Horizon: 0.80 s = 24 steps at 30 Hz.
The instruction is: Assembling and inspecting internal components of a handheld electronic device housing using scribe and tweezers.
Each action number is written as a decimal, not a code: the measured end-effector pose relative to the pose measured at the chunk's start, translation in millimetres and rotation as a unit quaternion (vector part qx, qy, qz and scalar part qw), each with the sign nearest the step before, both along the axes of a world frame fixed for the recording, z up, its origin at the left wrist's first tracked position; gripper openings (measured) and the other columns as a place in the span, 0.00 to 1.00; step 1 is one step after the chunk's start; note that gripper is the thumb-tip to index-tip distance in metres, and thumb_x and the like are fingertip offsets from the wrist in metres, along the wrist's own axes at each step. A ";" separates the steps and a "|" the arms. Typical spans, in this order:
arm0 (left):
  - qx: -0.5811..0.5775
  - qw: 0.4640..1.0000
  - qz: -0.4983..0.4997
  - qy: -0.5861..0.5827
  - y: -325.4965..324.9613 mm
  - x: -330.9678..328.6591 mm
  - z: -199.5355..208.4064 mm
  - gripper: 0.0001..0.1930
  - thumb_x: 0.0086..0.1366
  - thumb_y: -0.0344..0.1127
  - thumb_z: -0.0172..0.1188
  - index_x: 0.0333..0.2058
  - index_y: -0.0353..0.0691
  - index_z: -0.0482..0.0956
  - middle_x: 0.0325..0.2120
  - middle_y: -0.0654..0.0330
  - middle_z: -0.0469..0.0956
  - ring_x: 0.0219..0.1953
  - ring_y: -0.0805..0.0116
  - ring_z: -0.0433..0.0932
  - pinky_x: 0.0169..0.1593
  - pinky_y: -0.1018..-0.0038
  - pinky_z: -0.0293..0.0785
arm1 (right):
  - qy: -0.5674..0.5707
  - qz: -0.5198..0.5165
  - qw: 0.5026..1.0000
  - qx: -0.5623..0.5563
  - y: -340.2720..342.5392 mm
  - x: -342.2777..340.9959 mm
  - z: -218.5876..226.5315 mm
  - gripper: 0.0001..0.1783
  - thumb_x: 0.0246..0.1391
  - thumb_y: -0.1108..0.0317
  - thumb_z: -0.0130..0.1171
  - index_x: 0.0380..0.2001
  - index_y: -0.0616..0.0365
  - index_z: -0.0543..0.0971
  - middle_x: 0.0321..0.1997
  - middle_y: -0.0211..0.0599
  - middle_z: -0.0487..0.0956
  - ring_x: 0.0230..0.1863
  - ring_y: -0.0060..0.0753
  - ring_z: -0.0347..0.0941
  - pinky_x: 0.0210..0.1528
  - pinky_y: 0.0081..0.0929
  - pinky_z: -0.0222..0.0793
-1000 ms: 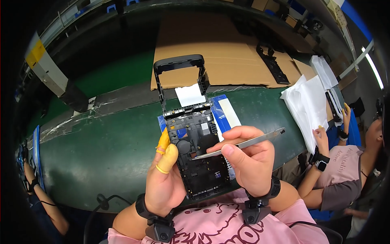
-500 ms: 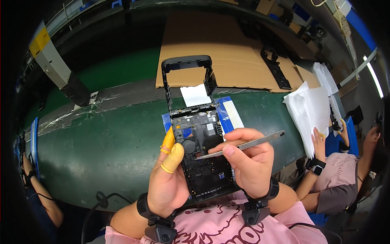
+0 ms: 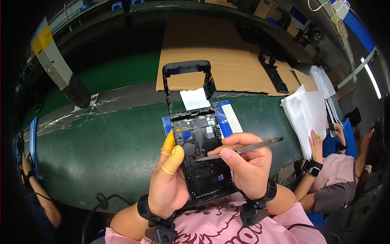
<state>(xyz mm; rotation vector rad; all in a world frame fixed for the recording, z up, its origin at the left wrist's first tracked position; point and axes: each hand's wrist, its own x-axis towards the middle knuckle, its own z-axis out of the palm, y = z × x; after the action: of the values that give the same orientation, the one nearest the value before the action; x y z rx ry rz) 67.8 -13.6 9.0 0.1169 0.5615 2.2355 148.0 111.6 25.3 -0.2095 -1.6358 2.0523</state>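
A long black plastic housing (image 3: 203, 162) with an open frame at its far end tilts up in front of me. My left hand (image 3: 167, 181) grips its left edge, with yellow finger cots on the thumb and a finger. Metal tweezers (image 3: 256, 145) are pinched in my right hand (image 3: 248, 164) over the housing. Their tip rests on or just above the inner face, right of a round black disc (image 3: 188, 149); contact cannot be made out. A small blue patch (image 3: 187, 135) and a whitish square sit farther up the housing.
Behind the housing, blue sheets (image 3: 224, 118) and white paper (image 3: 195, 99) lie on the green table (image 3: 101, 150). Cardboard (image 3: 231, 61) bears another black plastic part (image 3: 276, 75). At right a person's hand (image 3: 316, 144) touches white wrapping sheets (image 3: 304, 118); another person's arm (image 3: 42, 199) shows at left.
The tweezers and my right hand have shifted slightly left and down. The housing's far end sits a little lower in the picture. Both grips stay the same.
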 end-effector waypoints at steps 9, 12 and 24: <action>-0.021 1.000 0.007 0.013 -3.7 -1.1 -0.7 0.27 0.58 0.26 0.48 0.57 0.41 0.54 0.49 0.56 0.65 0.50 0.65 0.67 0.53 0.68 0.64 | 0.015 0.008 1.000 0.015 -5.0 -3.4 -2.9 0.10 0.51 0.79 0.53 0.39 0.67 0.71 0.34 0.40 0.76 0.36 0.23 0.74 0.37 0.16 0.69; -0.089 0.992 0.040 0.078 5.4 3.3 3.7 0.34 0.48 0.19 0.51 0.56 0.38 0.54 0.48 0.54 0.66 0.49 0.65 0.67 0.52 0.70 0.64 | -0.039 0.006 0.999 0.001 -2.3 0.4 3.3 0.09 0.50 0.78 0.53 0.37 0.65 0.72 0.33 0.35 0.76 0.35 0.20 0.72 0.36 0.16 0.68; -0.233 0.947 -0.022 0.221 -6.9 0.7 38.8 0.31 0.41 0.23 0.50 0.50 0.32 0.63 0.43 0.51 0.69 0.45 0.55 0.69 0.52 0.64 0.65 | 0.096 -0.063 0.980 -0.164 49.7 59.4 15.1 0.08 0.51 0.71 0.52 0.34 0.59 0.69 0.20 0.30 0.70 0.13 0.11 0.56 0.13 0.10 0.47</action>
<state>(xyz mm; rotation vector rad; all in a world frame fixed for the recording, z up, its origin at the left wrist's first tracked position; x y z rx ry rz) 68.5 -20.5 47.8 0.3866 1.2996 1.9755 207.4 161.3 40.4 -0.2139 -1.1372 2.1597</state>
